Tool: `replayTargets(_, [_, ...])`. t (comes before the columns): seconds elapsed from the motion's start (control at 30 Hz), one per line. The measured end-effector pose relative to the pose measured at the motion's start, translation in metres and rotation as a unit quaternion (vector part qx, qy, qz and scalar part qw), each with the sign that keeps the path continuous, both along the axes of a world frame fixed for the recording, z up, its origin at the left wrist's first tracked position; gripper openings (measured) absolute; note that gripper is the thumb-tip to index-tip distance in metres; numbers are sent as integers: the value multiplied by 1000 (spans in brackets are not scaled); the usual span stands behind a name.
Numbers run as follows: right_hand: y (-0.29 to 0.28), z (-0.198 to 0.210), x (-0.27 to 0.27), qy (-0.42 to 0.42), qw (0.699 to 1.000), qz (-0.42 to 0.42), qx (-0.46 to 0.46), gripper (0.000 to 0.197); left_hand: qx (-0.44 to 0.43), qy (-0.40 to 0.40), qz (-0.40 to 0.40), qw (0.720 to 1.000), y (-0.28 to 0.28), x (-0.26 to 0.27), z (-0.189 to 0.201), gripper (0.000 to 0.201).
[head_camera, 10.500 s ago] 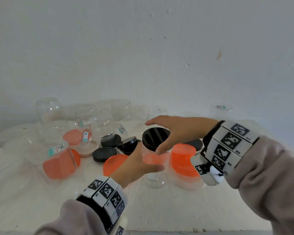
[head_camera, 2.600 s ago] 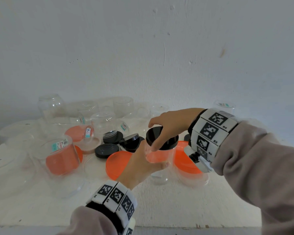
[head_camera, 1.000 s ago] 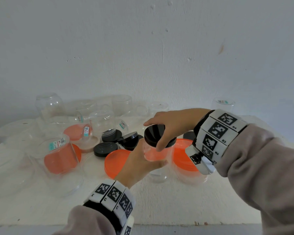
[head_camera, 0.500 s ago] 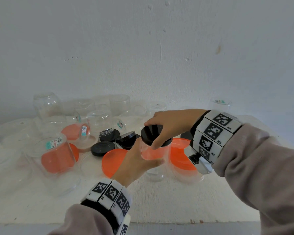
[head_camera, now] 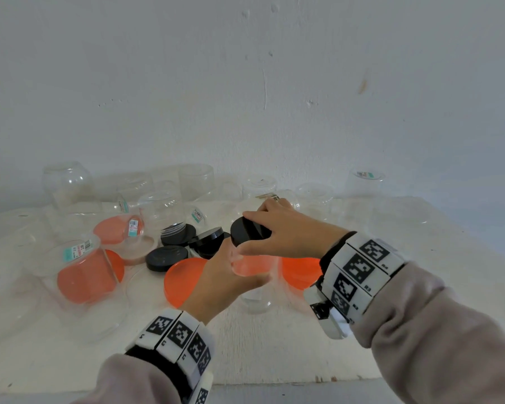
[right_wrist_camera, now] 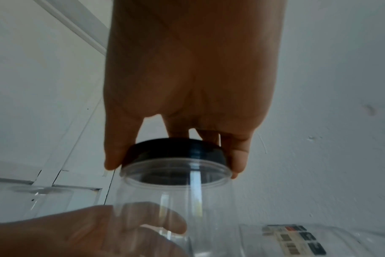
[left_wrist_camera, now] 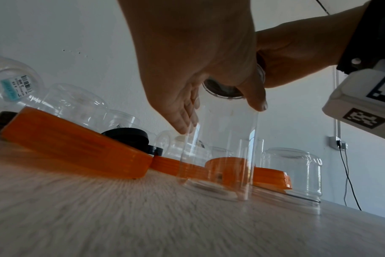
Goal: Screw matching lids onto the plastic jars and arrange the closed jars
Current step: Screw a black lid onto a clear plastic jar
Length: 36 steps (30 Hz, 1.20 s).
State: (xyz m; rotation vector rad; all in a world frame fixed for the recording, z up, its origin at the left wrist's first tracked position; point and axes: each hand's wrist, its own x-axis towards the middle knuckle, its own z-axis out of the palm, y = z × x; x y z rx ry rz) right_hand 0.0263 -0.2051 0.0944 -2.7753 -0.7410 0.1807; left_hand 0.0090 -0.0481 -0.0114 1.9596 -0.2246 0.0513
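Observation:
A clear plastic jar (head_camera: pixel 254 298) stands upright on the white table (head_camera: pixel 274 345). My left hand (head_camera: pixel 233 275) wraps around its body, thumb on the near side. A black lid (head_camera: pixel 247 234) sits on the jar's mouth, and my right hand (head_camera: pixel 271 228) grips it from above by the rim. The right wrist view shows the lid (right_wrist_camera: pixel 176 149) seated on the jar neck (right_wrist_camera: pixel 176 173) between thumb and fingers. From the left wrist view the jar (left_wrist_camera: pixel 222 156) rests on the table under both hands.
Loose orange lids (head_camera: pixel 184 278) (head_camera: pixel 301 272) and black lids (head_camera: pixel 166 256) lie just behind the jar. A jar on its side with an orange lid (head_camera: pixel 85 272) is at the left. Several empty clear jars (head_camera: pixel 67 185) line the wall. The table's front edge (head_camera: pixel 274 386) is close.
My right hand has turned a little on the black lid over the last second. The left hand keeps the jar in the same spot on the table.

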Motion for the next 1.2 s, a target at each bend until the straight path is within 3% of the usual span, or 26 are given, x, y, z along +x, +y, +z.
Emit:
replayTargets(0.27, [10, -22, -5, -77, 996, -45, 2, 66, -11, -3, -4, 1000, 0, 0, -1, 56])
replayTargets(0.87, [-6, -29, 0, 20, 996, 6, 86, 71, 50, -43, -36, 997, 0, -4, 5, 64])
replayTargets(1.03, [-24, -25, 2, 41, 992, 33, 116, 71, 92, -9, -75, 993, 5, 5, 14, 77])
replayTargets(1.2, [-71, 9, 5, -13, 982, -18, 187, 85, 147, 43, -116, 982, 24, 42, 25, 79])
